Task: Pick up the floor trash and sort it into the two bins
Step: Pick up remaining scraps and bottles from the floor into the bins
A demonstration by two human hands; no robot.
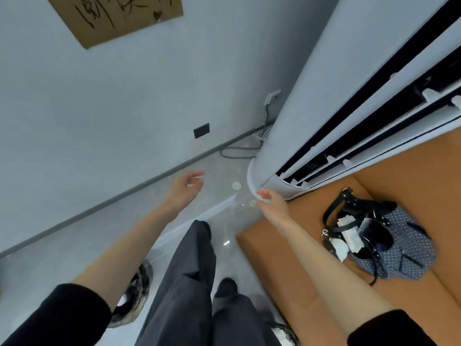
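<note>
Clear plastic bottle (245, 204) (blurred, its outline faint) hangs above the pale grey tiled floor (62, 250), just beside the base of the tall white air-conditioner column (311, 96). The right hand (270, 202) grips it at its white end, fingers curled round. The left hand (185, 187) hovers apart from it, holding nothing, fingers loosely curled. A blue dotted fabric bag with black straps (409, 240) lies on the orange-brown cushioned seat (424, 171).

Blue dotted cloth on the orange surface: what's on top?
Black straps with metal rings, white crumpled paper and a dark bundle lie on the blue dotted cloth. Whatever lies beneath them is covered.
</note>
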